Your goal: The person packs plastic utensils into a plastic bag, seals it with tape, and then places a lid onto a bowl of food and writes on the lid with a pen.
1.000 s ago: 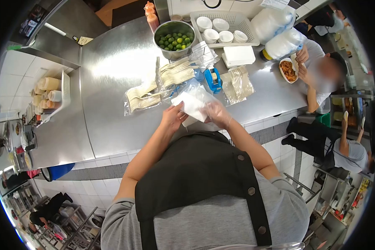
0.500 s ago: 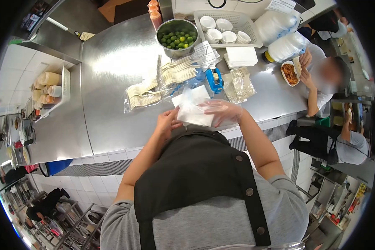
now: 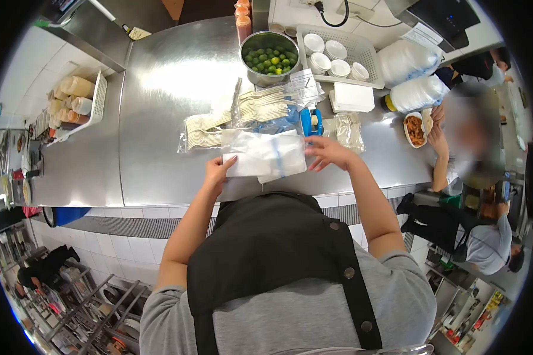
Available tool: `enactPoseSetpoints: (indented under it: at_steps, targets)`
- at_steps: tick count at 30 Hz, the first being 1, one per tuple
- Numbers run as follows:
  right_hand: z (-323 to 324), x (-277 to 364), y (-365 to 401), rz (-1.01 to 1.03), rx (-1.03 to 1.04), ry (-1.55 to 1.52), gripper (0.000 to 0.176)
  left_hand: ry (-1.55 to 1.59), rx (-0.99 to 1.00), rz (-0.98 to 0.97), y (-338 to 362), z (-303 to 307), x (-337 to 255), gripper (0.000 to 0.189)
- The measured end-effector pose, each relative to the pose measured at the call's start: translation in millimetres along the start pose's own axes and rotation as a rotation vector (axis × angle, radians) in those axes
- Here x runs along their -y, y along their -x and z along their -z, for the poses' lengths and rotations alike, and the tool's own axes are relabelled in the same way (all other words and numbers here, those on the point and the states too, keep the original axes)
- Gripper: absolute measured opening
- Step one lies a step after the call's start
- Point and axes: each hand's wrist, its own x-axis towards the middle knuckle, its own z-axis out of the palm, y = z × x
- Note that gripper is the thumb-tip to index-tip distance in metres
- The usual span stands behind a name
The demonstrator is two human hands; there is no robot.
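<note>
A white napkin packet in clear plastic (image 3: pixel 266 155) lies flat above the counter's front edge. At its left end my left hand (image 3: pixel 218 173) holds it, thumb on top. My right hand (image 3: pixel 328 152) is at the packet's right end with fingers apart; whether the fingertips touch it is hard to tell. Just behind are wrapped pale cutlery in bags (image 3: pixel 204 131), more forks (image 3: pixel 263 106), a blue tape dispenser (image 3: pixel 311 122) and a bag of wrapped items (image 3: pixel 349 131).
Along the back stand a pot of limes (image 3: pixel 269 58), orange bottles (image 3: pixel 243 26), a basket of white cups (image 3: pixel 370 62) and white containers (image 3: pixel 353 97). At the right, a co-worker's hand (image 3: pixel 437 133) is beside a food tray (image 3: pixel 415 130).
The packet has spread out wider and flatter toward the left. My right hand has come off its top to the right end, and my left hand has shifted left. The view has shifted.
</note>
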Motion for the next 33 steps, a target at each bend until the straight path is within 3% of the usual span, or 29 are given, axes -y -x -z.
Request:
enactPoseSetpoints:
  at_steps: [4,6,9,11,14,17,19,21,24,26,27,29,32,33]
  targets:
    - [12,60,-12,0.245,-0.241,0.247,0.041,-0.029,0.069,0.01,31,-2,2,0.028]
    - [5,87,-33,0.39,-0.43,0.406,0.032,-0.106,0.1,-0.083,26,1,19,0.03]
    - [5,91,-94,0.579,-0.649,0.848,0.024,-0.249,0.101,-0.119,32,8,22,0.031]
    - [3,86,-121,0.585,-0.733,0.969,0.023,-0.456,0.046,-0.096,51,14,-1,0.032]
    - [4,80,-139,0.605,-0.77,1.081,0.023,-0.434,0.041,-0.187,33,54,15,0.032]
    - [14,74,-134,0.564,-0.786,1.098,0.021,-0.678,-0.203,-0.278,59,71,-25,0.033]
    - [18,80,-104,0.544,-0.826,1.175,0.02,-0.682,-0.261,-0.356,53,80,-31,0.033]
    - [15,89,-61,0.474,-0.926,1.072,0.017,-0.71,-0.311,-0.41,55,72,-47,0.032]
    - [11,84,-15,0.574,-1.056,0.924,0.01,-0.564,-0.172,-0.551,44,40,-63,0.027]
    - [-8,69,-15,0.698,-0.949,0.594,0.009,-0.534,-0.005,-0.606,49,-3,-77,0.026]
    - [-24,63,-14,0.751,-0.895,0.429,0.009,-0.52,0.123,-0.631,61,-25,-90,0.036]
    - [-66,54,-15,0.716,-0.59,0.302,0.011,0.32,0.284,-0.504,66,-77,-85,0.045]
    - [-112,34,-43,0.729,-0.373,0.351,0.013,1.007,0.032,-0.285,57,-91,-98,0.033]
    - [-121,34,-51,0.742,-0.329,0.37,0.014,1.079,-0.011,-0.204,41,-79,-91,0.024]
